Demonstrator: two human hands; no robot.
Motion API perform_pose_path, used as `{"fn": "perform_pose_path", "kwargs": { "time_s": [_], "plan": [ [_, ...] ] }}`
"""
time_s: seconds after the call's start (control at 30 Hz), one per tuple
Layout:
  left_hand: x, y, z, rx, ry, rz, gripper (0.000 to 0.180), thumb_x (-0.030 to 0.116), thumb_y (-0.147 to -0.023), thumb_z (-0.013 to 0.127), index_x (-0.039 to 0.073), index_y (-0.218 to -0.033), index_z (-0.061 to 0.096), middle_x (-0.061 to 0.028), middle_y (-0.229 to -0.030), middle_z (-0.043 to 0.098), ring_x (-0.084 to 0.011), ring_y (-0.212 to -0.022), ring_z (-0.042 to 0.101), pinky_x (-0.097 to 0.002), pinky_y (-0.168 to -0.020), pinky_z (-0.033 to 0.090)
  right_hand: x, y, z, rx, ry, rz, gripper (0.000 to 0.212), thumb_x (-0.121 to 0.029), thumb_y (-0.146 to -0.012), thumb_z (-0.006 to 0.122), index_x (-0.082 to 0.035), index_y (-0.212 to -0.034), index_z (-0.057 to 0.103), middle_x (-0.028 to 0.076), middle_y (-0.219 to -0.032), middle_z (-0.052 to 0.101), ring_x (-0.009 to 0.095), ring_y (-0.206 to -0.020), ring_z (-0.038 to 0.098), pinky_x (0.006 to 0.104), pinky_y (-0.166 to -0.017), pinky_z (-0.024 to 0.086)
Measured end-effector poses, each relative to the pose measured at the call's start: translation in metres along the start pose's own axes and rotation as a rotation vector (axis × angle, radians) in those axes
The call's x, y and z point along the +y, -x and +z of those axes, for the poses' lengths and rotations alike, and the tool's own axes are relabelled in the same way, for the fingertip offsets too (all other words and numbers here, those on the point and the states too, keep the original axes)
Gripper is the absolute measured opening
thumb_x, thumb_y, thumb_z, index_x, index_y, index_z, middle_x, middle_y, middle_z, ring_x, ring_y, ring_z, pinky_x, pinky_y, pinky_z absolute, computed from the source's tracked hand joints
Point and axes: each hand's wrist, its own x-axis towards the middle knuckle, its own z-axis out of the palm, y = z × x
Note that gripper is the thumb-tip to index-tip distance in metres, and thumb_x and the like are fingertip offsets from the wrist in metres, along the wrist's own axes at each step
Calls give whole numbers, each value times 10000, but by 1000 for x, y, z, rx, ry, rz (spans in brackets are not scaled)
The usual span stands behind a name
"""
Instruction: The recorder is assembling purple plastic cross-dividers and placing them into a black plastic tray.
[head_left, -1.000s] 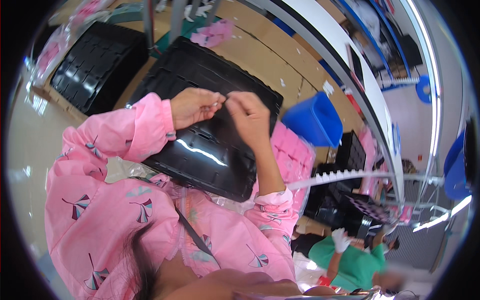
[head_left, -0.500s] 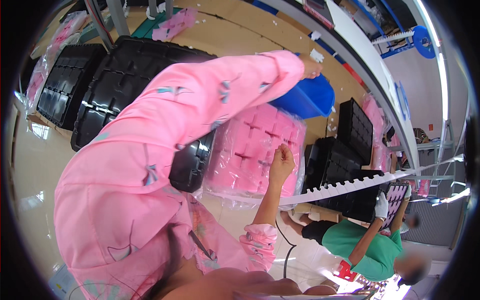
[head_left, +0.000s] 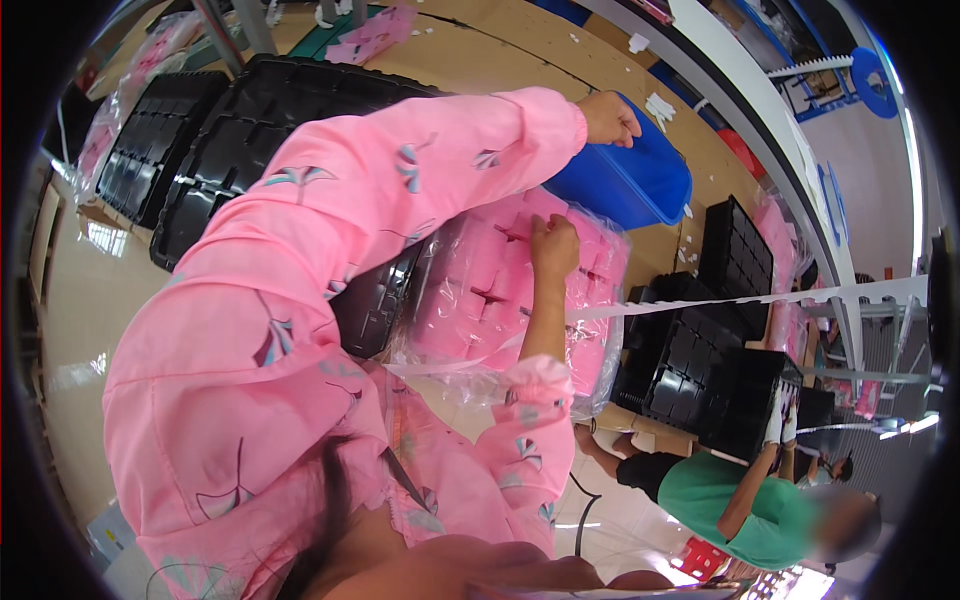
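My left hand [head_left: 608, 118], at the end of a pink patterned sleeve, is over the near rim of a blue bin [head_left: 645, 185]. Its fingers are curled together and point down; anything between them is too small to make out. Below it, pink foam blocks [head_left: 465, 300] with cross-shaped slots lie in clear plastic wrap. My right hand [head_left: 555, 248] rests on the upper part of this foam, fingertips pinched and bent down against it. What those fingers hold, if anything, is hidden. A white notched strip [head_left: 700, 305] crosses over the foam's lower part.
Black compartment trays [head_left: 300, 100] lie on the left, with more black trays [head_left: 690, 365] stacked on the right. White scraps [head_left: 658, 110] litter the brown tabletop [head_left: 490, 60]. A person in a green shirt [head_left: 740, 500] with white gloves works at the lower right.
My right hand has moved up and now touches the foam. My left hand stays at the bin, its fingers turned further down. The person in green has lowered the slotted piece toward a black tray.
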Motion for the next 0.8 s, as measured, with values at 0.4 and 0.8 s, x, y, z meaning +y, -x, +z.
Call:
{"fn": "perform_pose_path", "kwargs": {
  "time_s": [0.4,0.8],
  "plan": [
    [4,169,-82,-76,265,-133,280,146,-767,600,-49,-967,594,-72,-799,636,-75,-617,523,-209,-586,436,6,-28,20,-279,256,51,359,-345,-629,720,-19,-752,633,138,-773,641,271,-723,620,359,-659,477],
    [-25,182,-59,-38,401,-226,340,158,-744,639,-72,-987,578,-115,-871,624,-124,-744,575,-225,-671,450,40,-14,-13,134,-372,-83,168,-153,-750,634,9,-795,642,111,-675,619,159,-602,558,288,-579,437]
  ]
}}
